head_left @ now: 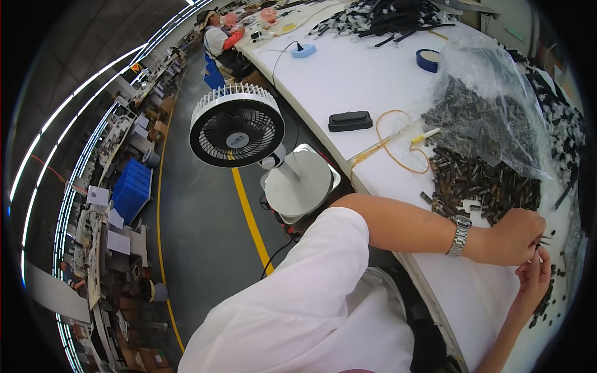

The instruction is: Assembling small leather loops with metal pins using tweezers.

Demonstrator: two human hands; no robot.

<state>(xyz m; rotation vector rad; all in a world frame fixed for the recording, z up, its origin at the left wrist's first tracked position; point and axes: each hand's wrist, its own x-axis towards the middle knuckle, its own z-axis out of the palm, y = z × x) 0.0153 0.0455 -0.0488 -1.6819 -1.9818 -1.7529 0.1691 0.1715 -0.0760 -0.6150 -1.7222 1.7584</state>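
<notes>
My left hand, with a metal watch at its wrist, is closed at the right side of the white table. From its fist stick out the thin pointed tips of a small metal tool, whose handle is hidden in the fingers. Just below, my right hand reaches up with its fingertips pinched close to those tips. A tiny dark piece shows at the fingertips, too small to name. Beside the left hand lies a heap of small dark brown and black pieces.
A clear plastic bag with dark pieces lies beyond the heap. Near it are a yellow-tipped tool on an orange cord, a black case and blue tape. A fan stands left; another person sits farther off.
</notes>
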